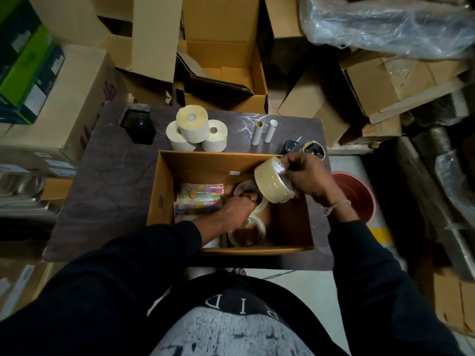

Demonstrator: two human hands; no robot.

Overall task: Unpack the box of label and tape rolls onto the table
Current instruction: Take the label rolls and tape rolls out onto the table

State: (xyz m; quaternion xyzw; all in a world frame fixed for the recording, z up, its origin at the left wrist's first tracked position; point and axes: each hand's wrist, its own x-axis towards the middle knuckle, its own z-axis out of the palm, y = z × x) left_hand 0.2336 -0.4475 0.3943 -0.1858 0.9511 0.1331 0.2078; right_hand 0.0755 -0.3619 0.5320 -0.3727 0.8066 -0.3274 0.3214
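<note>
My right hand [307, 177] clamps a tape stack [275, 179] above the box [164, 191], its axis tilted toward me and rightward. My left hand [235, 210] closes on tape rolls [253, 228] inside. Label rolls [195, 129] stand on the dark table [108, 181], cartons crowding around.

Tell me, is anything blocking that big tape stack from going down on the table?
Partly. The right hand holds the tape stack above the box. Beyond the rim, scissors and a tape roll crowd the nearest table corner; the left side is bare.

Left hand [237, 210] fingers buried among tape rolls [253, 228] in box [164, 191]; grip unclear.
</note>
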